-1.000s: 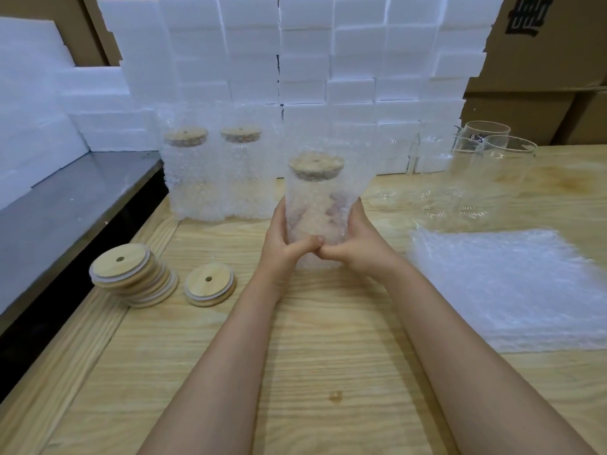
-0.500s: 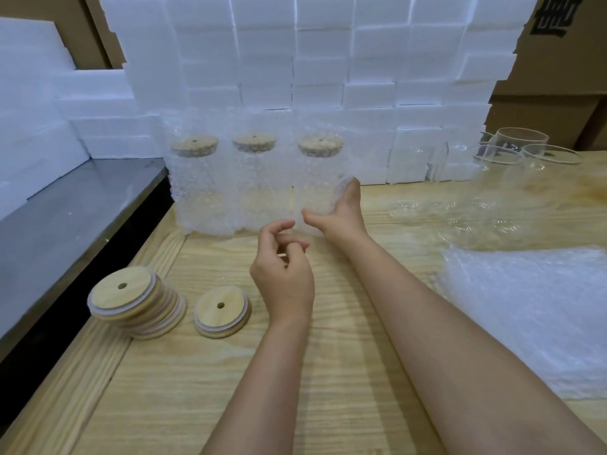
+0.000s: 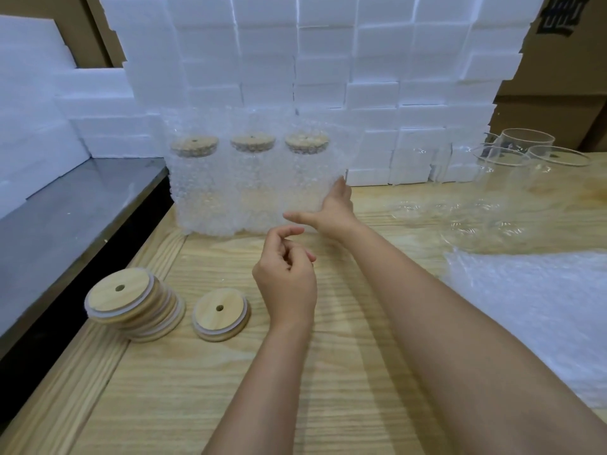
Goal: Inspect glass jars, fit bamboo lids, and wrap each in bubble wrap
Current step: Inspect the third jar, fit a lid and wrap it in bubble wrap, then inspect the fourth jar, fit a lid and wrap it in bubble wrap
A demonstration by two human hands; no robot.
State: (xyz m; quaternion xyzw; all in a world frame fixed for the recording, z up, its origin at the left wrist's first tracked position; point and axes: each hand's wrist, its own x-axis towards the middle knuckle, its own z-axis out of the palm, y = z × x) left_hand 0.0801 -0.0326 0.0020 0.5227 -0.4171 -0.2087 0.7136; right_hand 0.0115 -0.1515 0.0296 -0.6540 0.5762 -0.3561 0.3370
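Note:
Three bubble-wrapped jars with bamboo lids stand in a row at the back of the wooden table: left jar [image 3: 195, 188], middle jar [image 3: 254, 185], right jar [image 3: 307, 182]. My right hand [image 3: 331, 210] lies against the right jar's right side, fingers straight, thumb pointing left. My left hand [image 3: 285, 277] hovers in front of the jars with loosely curled fingers and holds nothing. A stack of bamboo lids [image 3: 131, 305] and a single bamboo lid [image 3: 220, 315] lie at the left. Bare glass jars [image 3: 525, 159] stand at the back right. Bubble wrap sheets [image 3: 542, 310] lie at the right.
White foam blocks [image 3: 295, 60] are stacked as a wall behind the jars and along the left. A grey metal surface [image 3: 65, 218] adjoins the table [image 3: 328, 389] on the left, with a dark gap between them. Cardboard boxes [image 3: 565, 77] stand at the far right.
The wrapped jar went from both hands in front of me to the right end of the row. My left hand let go and drew back; my right hand stays against the jar.

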